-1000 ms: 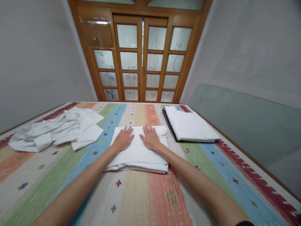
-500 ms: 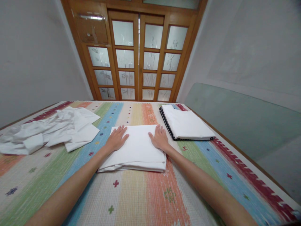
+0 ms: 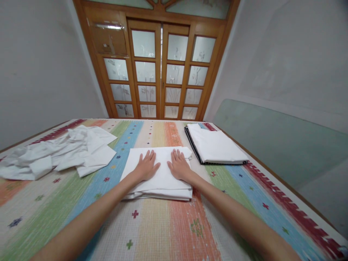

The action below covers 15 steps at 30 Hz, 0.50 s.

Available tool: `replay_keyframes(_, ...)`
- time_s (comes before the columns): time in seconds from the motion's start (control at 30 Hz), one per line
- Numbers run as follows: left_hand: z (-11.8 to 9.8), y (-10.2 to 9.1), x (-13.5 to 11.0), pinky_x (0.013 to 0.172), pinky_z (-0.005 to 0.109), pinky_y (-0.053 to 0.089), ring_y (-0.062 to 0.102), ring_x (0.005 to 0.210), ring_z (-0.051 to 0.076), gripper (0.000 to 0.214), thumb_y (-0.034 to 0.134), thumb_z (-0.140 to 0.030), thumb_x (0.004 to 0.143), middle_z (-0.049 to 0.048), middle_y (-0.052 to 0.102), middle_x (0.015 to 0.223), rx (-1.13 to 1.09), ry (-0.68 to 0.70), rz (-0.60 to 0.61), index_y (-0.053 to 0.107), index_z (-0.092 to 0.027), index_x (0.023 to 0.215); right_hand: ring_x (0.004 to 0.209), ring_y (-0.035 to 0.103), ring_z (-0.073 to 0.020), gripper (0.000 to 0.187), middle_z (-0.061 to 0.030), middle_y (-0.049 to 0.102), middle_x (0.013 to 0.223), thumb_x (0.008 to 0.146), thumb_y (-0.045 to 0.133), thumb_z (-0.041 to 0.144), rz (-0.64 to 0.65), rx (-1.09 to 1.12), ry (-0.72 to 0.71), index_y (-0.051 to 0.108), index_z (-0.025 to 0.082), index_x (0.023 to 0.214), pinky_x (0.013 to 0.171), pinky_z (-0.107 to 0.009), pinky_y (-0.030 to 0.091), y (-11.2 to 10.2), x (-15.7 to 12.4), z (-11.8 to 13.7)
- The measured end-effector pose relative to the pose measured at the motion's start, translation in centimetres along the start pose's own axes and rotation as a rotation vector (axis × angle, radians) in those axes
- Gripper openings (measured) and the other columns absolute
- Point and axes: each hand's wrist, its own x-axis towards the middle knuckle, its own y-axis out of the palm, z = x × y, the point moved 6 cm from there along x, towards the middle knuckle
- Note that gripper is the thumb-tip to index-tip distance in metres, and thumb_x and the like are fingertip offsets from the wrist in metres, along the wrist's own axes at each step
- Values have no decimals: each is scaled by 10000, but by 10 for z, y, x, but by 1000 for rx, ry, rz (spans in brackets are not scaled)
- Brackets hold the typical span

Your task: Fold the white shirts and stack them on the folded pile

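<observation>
A folded white cloth (image 3: 160,183) lies flat in front of me, its layered edges facing my side. My left hand (image 3: 147,166) rests palm down on its left half, fingers stretched out and thumb pointing inward. On the right half lies my right hand (image 3: 179,165), also flat with its fingers extended. Neither hand grips anything; both press on the top layer. At the far right corner a small flap of the cloth sticks out. What kind of garment or linen it is I cannot tell.
A crumpled white cloth (image 3: 81,148) lies at the left. To the right sits a folded stack, white cloth (image 3: 221,145) over black fabric (image 3: 193,145). A striped, colourful cover (image 3: 152,232) spreads beneath everything. Beyond are wooden glazed doors (image 3: 160,61), with a pale green panel (image 3: 272,134) along the right wall.
Both hands have slid inward over the folded cloth, the left one more, and sit closer together. The cloth's left edge has shifted slightly right. The view has tilted up a little.
</observation>
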Motion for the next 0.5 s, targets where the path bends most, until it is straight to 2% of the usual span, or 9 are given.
replay_keyframes(0.1, -18, 1, 8, 1168, 568, 146, 158, 1485, 321, 643, 195, -435, 981, 195, 255, 1580, 14, 74, -1, 269, -86, 1516, 1481, 138, -338, 600, -216, 207, 1583, 986, 243, 290, 15, 44, -101, 301, -28, 1492, 1178, -510, 174, -1, 17, 19)
replay_keyframes(0.2, -18, -4, 21, 1167, 549, 175, 172, 1485, 299, 598, 190, -332, 980, 185, 267, 1579, 8, 57, -24, 244, -89, 1524, 1480, 158, -318, 570, -188, 262, 1577, 971, 253, 212, 15, 76, -162, 321, -15, 1489, 1184, -476, 182, -1, 33, 31)
replay_keyframes(0.33, -10, -9, 31, 1176, 529, 182, 213, 1475, 295, 570, 216, -265, 970, 176, 321, 1561, 39, -12, -65, 319, -65, 1493, 1474, 194, -303, 556, -196, 264, 1575, 983, 280, 231, -50, 80, -53, 341, -2, 1484, 1193, -447, 145, -1, 45, 34)
replay_keyframes(0.43, -9, -9, 32, 1180, 504, 200, 276, 1455, 287, 553, 241, -265, 971, 165, 372, 1539, 77, -17, -106, 372, -66, 1470, 1475, 193, -304, 566, -215, 245, 1575, 989, 315, 270, -89, 92, 39, 342, -9, 1481, 1190, -448, 138, 0, 43, 32)
replay_keyframes(0.5, -8, -7, 30, 1180, 491, 214, 304, 1445, 276, 542, 252, -272, 975, 154, 401, 1526, 100, -16, -128, 398, -79, 1459, 1474, 201, -295, 566, -213, 259, 1569, 988, 328, 276, -87, 109, 47, 349, -9, 1477, 1190, -444, 136, 0, 39, 32)
